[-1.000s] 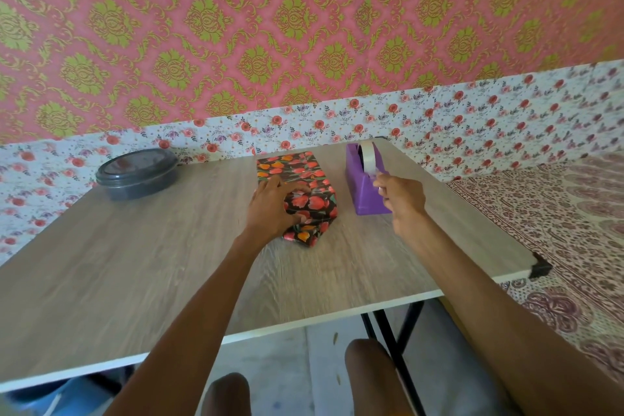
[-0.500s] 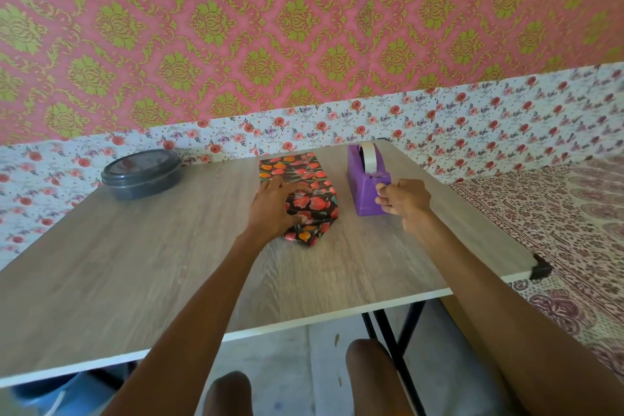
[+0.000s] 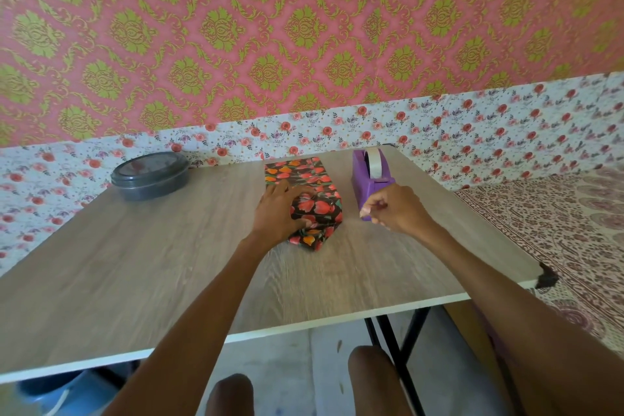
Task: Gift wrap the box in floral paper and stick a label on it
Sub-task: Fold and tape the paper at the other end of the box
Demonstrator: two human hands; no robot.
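Box pressed down by left hand.

We are seeing the box lying flat just left of the purple dispenser, wrapped in dark paper with red and orange flowers, its near end folding down into a point.
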